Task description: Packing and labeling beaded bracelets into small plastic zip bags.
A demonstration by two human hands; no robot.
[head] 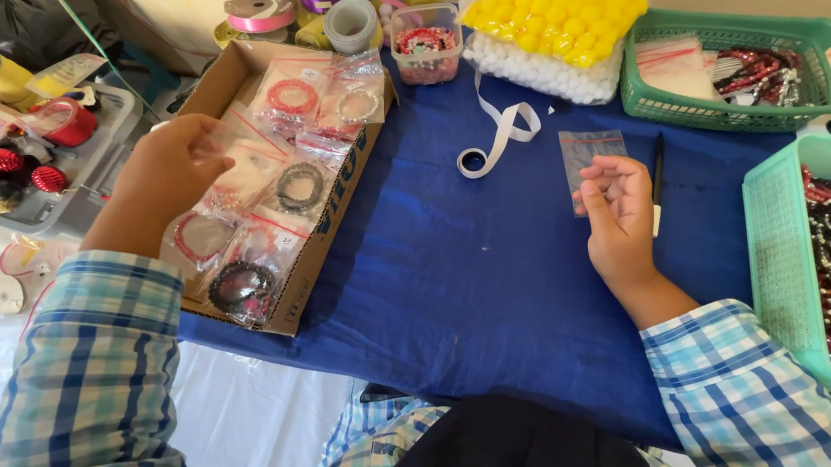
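Blue cloth (458, 270) covers the work table, with a pale wall running behind it and a grey tray (84, 161) of red ornaments off beyond the person's left hand (168, 169). That hand hovers over a shallow cardboard box (327, 240), fingers curled loosely together; whether they pinch anything I cannot tell. Under and just past its fingertips lie clear bags with red zip strips, each holding a bracelet (301, 186), red, black or white. The right hand (616, 213) rests on the cloth, thumb and fingers closed on the lower edge of an empty clear bag (589, 156) with a red strip along its top. A dark pen (657, 180) lies just beside those fingers. Past the bag stands a green basket (825, 43) of small bags and beads; nearer, to the outside of the wrist, a mint basket (779, 264) is heaped with bead strands. Farther up sit a packet of yellow and white balls (548, 30), a white ribbon (502, 138), a clear tub (426, 50) and ribbon spools (260, 13).
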